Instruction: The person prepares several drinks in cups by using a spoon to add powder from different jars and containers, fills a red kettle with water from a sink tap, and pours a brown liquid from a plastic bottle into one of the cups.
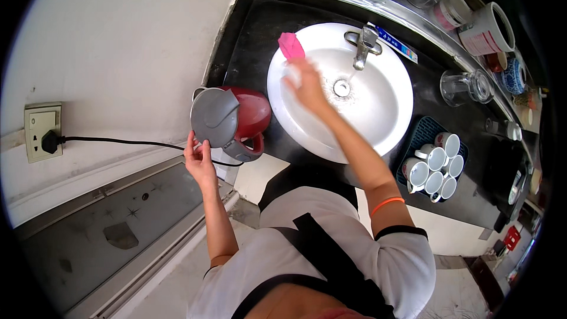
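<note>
A red electric kettle [253,111] with a grey lid [214,119] stands on the dark counter, left of the sink. The fingers and thumb of my left hand [199,158] are at the near edge of the lid, touching it. My right hand [307,87] reaches over the left part of the white sink [279,118] and is blurred by motion. Its fingertips are close to a pink cloth [290,46] draped on the sink's far left rim; whether they grip it cannot be made out. Water runs from the metal faucet [365,47] toward the drain.
A black cord [121,140] runs from the wall socket [42,123] to the kettle. Several white mugs [436,158] sit in a dark basket [426,125] right of the sink. A glass jug [458,88] stands behind them, and jars [487,29] line the ledge.
</note>
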Demonstrator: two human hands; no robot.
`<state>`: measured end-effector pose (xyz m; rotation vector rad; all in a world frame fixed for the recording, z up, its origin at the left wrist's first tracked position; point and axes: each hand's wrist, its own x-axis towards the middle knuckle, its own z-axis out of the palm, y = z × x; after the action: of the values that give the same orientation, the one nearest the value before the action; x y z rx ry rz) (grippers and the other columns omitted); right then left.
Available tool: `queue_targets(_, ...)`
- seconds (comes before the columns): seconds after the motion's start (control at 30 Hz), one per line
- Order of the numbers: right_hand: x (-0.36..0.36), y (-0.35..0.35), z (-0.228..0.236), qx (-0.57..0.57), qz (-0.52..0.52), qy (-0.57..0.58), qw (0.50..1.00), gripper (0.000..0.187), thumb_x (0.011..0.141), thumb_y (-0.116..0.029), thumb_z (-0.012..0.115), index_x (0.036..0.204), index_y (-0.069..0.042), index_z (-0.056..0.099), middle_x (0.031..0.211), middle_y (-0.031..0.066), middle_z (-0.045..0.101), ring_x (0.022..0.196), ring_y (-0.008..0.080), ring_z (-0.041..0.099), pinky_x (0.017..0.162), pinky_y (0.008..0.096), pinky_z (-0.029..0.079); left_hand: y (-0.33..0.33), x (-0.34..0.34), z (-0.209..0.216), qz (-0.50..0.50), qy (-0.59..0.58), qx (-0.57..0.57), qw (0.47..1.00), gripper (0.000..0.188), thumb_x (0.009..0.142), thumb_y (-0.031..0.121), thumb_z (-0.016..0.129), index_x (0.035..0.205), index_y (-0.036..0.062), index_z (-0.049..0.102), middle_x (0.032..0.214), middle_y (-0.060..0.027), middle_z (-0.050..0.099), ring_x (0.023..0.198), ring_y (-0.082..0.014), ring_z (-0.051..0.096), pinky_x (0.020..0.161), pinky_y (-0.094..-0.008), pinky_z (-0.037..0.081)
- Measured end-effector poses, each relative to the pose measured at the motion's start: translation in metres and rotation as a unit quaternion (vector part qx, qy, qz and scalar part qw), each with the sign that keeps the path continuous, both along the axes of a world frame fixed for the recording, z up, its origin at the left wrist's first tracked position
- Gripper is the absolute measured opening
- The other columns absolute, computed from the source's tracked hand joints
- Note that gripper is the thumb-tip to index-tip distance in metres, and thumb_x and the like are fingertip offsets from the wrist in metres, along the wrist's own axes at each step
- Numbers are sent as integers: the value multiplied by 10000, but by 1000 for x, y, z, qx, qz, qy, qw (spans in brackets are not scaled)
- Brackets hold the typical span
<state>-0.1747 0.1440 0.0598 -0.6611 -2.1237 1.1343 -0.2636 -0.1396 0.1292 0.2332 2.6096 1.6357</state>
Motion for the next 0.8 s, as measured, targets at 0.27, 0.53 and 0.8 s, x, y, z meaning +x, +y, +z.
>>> queue_targets(0.27, 79, 117, -29, 245, -186, -236, 922, 568, 726, -111, 645, 1245, -107, 414, 1297, 80, 403, 1211, 278, 340, 991, 448, 241, 3, 5, 0, -10, -3, 60, 998, 454, 812, 50, 602, 1242, 59, 459, 1002, -32, 473, 747, -54, 481, 688, -194, 412)
queue_targets(0.53, 81, 104, -48, 251, -188, -271, 910, 606, 746, -135, 636, 1286, -99, 362, 1331, 49, 367, 1255, 262, 287, 1011, 475, 207, -25, 65, -36, -69, -264, 208, 939, 447, 815, 37, 576, 1226, 65, 405, 1107, -42, 503, 985, -110, 483, 853, -280, 395)
queue_targets(0.8, 30, 33, 2, -164, 48, -118, 978, 590, 787, -337, 624, 1247, -59, 381, 1110, 140, 527, 1016, 251, 509, 859, 386, 392, 24, 61, -34, -124, -331, 280, 893, 279, 805, 64, 612, 1066, 32, 519, 1082, -62, 562, 1027, -145, 519, 906, -292, 373)
